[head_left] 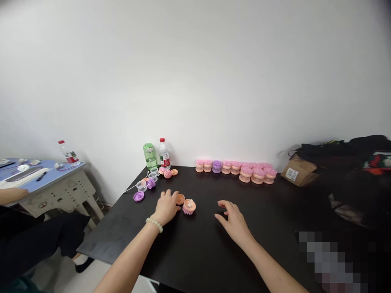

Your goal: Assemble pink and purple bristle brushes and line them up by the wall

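My left hand, with a pale bead bracelet at the wrist, is low over the black table. Its fingers are apart and curved at the edge of an orange round cap; I cannot tell whether they touch it. Just right of that cap, a pink-bristled round brush head lies tilted, its peach base and a small white part facing up. My right hand hovers farther right, holding nothing, thumb and fingers spread.
Assembled pink brushes and one purple brush line the wall. Left lie clear rings, a purple cap and loose brush parts. Two bottles stand behind. A paper bag and dark bag sit right; another person's arm is far left.
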Demonstrator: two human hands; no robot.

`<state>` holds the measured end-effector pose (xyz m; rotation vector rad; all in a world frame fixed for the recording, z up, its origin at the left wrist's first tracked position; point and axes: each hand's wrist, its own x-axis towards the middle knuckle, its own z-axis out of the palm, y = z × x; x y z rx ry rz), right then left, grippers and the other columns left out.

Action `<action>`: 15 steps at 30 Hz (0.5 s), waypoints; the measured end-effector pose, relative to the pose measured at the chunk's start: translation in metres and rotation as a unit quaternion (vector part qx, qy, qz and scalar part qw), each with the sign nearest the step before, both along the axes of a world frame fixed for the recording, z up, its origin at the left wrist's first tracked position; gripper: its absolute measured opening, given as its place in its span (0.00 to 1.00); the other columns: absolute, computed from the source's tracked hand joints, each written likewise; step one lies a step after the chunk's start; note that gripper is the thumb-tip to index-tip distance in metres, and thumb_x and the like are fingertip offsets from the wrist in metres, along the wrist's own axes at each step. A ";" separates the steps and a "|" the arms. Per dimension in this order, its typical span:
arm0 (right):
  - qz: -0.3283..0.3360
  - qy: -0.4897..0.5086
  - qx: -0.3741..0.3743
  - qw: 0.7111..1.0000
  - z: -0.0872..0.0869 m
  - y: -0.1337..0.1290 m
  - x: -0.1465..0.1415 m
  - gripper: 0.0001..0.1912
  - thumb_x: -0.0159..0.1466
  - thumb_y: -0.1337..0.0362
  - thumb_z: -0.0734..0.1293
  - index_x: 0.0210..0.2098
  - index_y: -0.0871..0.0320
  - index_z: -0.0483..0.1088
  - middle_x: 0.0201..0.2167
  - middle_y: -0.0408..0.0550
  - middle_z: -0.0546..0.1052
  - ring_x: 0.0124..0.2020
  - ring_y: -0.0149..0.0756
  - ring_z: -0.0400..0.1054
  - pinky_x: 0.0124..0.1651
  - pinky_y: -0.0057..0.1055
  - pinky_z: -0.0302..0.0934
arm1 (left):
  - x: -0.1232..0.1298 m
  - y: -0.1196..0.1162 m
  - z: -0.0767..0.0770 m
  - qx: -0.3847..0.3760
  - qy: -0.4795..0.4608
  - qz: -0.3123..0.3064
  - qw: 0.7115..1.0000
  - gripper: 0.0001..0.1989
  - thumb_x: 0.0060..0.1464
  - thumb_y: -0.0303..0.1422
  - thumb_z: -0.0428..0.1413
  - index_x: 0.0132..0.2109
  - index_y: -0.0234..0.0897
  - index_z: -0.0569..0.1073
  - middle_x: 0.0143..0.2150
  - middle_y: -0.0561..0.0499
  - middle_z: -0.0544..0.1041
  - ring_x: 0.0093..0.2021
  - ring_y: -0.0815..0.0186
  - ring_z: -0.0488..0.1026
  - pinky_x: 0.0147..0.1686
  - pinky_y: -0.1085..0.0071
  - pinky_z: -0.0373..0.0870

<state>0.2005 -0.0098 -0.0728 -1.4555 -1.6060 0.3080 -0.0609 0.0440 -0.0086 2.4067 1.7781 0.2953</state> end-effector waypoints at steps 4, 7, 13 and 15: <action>0.009 -0.009 -0.007 1.000 0.000 -0.001 0.004 0.21 0.56 0.68 0.68 0.49 0.53 0.69 0.48 0.51 0.75 0.52 0.47 0.69 0.53 0.46 0.68 | 0.017 0.012 0.006 -0.028 -0.052 -0.081 0.995 0.39 0.44 0.27 0.65 0.64 0.40 0.63 0.61 0.43 0.66 0.58 0.53 0.65 0.58 0.65 0.61; 0.037 -0.011 -0.029 0.999 0.004 -0.001 0.000 0.30 0.55 0.68 0.70 0.57 0.52 0.66 0.55 0.50 0.71 0.58 0.46 0.65 0.58 0.45 0.65 | 0.015 0.022 0.010 -0.054 -0.082 -0.100 0.990 0.40 0.38 0.25 0.67 0.60 0.38 0.66 0.56 0.43 0.70 0.54 0.54 0.69 0.54 0.66 0.65; 0.075 0.000 -0.078 0.994 0.018 0.009 -0.027 0.36 0.53 0.67 0.74 0.60 0.56 0.64 0.59 0.55 0.69 0.61 0.49 0.61 0.64 0.48 0.58 | 0.014 0.032 0.003 -0.070 -0.142 -0.094 0.983 0.26 0.33 0.29 0.68 0.44 0.37 0.73 0.42 0.49 0.74 0.43 0.56 0.73 0.42 0.65 0.68; 0.082 0.003 -0.072 0.994 0.021 0.014 -0.036 0.35 0.51 0.68 0.75 0.57 0.56 0.67 0.57 0.54 0.72 0.59 0.51 0.63 0.63 0.49 0.58 | 0.017 0.030 -0.004 -0.054 -0.167 -0.088 0.981 0.21 0.35 0.30 0.67 0.40 0.37 0.72 0.40 0.50 0.73 0.42 0.56 0.72 0.42 0.64 0.68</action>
